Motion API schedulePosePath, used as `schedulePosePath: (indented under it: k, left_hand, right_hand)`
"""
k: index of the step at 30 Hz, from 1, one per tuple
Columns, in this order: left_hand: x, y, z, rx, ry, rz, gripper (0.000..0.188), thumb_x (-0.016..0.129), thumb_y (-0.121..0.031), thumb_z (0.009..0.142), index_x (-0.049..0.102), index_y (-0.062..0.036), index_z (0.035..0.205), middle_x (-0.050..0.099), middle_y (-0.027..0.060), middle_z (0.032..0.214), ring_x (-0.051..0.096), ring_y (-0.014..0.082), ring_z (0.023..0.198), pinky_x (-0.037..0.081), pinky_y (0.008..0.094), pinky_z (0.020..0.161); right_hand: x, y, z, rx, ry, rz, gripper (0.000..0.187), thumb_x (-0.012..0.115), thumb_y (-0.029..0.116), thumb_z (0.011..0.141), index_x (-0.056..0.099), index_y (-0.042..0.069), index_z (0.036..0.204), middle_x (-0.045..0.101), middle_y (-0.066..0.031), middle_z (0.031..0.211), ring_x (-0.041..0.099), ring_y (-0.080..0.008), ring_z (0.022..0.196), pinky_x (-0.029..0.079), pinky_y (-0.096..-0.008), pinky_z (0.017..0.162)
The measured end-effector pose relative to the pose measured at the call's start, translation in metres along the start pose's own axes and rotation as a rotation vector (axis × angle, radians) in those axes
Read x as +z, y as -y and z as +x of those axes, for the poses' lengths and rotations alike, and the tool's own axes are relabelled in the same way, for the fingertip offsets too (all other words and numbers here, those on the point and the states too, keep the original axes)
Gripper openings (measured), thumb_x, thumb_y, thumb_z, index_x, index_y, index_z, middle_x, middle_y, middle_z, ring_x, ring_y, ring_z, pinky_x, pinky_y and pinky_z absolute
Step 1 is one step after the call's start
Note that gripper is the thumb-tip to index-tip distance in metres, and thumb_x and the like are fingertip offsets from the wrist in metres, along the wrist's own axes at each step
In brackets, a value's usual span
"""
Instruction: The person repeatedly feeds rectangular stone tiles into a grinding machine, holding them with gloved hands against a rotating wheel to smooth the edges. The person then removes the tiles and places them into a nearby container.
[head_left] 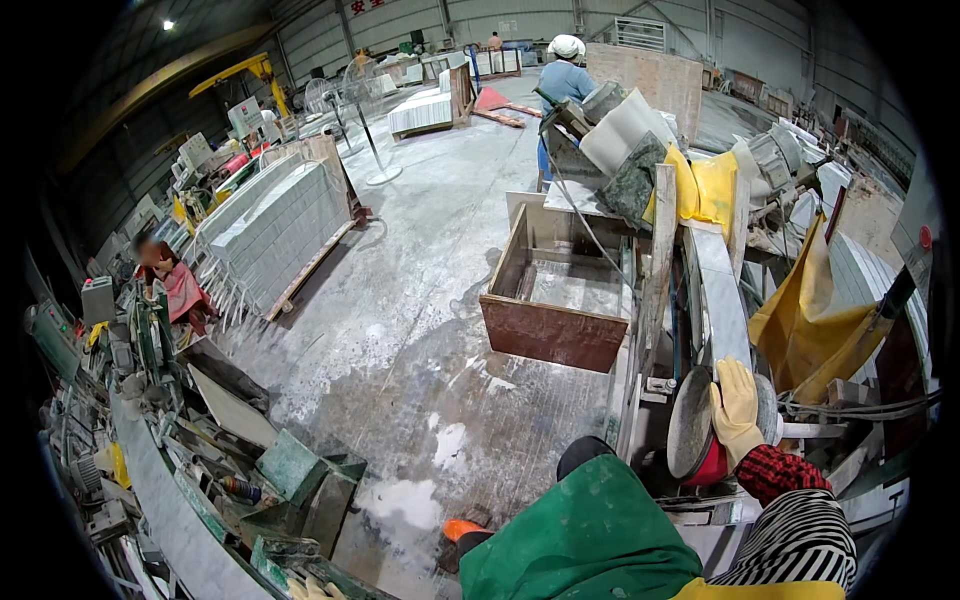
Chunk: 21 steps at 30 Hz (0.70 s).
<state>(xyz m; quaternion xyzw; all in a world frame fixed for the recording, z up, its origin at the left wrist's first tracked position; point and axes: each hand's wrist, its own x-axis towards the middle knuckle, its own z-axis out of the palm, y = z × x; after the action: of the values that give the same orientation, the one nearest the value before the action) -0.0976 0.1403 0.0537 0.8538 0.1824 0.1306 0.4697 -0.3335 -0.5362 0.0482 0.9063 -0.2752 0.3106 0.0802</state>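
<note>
My right hand [737,415], in a cream work glove, lies with its fingers stretched out. It rests at the near end of a long white-grey stone strip [716,290], beside a round grey disc [690,425] with a red part below. Whether the palm presses on the strip or on the disc's housing is hidden. At the lower left edge, cream glove fingers [315,590], seemingly of my left hand, show beside green machine parts [300,490]. Most of that hand is cut off, so its grip does not show. A green apron [585,535] covers my lap.
An open wooden box [555,332] stands on the wet floor ahead. Yellow cloth [712,190] hangs over wooden posts; a yellow sheet [800,320] droops at right. Stacked pale slabs [275,235] stand left. A person in blue [566,80] works ahead; another person [180,285] sits far left.
</note>
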Motion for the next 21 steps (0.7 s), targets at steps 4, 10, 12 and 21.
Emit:
schedulePosePath:
  k: [4,10,12,21]
  left_hand:
    - [-0.005,-0.011,-0.009,0.257,0.048,0.516,0.053,0.06,-0.019,0.095,0.049,0.0082,0.139,0.048,0.0276,0.145,0.045,0.0388,0.133,0.035,0.0425,0.114]
    - [-0.003,-0.005,-0.004,0.341,0.015,0.621,0.048,0.063,-0.021,0.093,0.057,0.0044,0.133,0.05,0.0283,0.142,0.046,0.0412,0.132,0.037,0.0438,0.113]
    - [0.007,-0.003,-0.007,0.256,-0.038,0.333,0.046,0.064,-0.022,0.092,0.06,0.0029,0.131,0.05,0.0289,0.141,0.046,0.0425,0.131,0.038,0.0451,0.112]
    - [0.0,0.041,0.024,0.587,-0.062,0.546,0.038,0.066,-0.021,0.087,0.067,0.0027,0.116,0.061,0.0284,0.124,0.057,0.0436,0.116,0.046,0.0496,0.101]
  right_hand:
    - [-0.003,0.003,-0.003,0.017,0.022,-0.009,0.043,0.063,0.016,0.089,0.058,-0.003,0.128,0.058,-0.0282,0.13,0.053,-0.0448,0.123,0.036,-0.0514,0.111]
    - [-0.006,0.006,-0.01,0.029,0.016,-0.004,0.045,0.065,0.016,0.088,0.058,-0.003,0.128,0.058,-0.0282,0.131,0.052,-0.044,0.126,0.035,-0.0514,0.112]
    - [-0.007,0.004,-0.014,0.001,-0.011,-0.012,0.045,0.065,0.016,0.088,0.058,-0.003,0.128,0.058,-0.0282,0.131,0.052,-0.0441,0.125,0.035,-0.0516,0.111]
    - [-0.032,0.014,0.044,0.59,0.422,-0.009,0.08,0.081,0.038,0.075,0.05,-0.001,0.138,0.042,-0.0276,0.145,0.042,-0.0443,0.133,0.036,-0.0472,0.112]
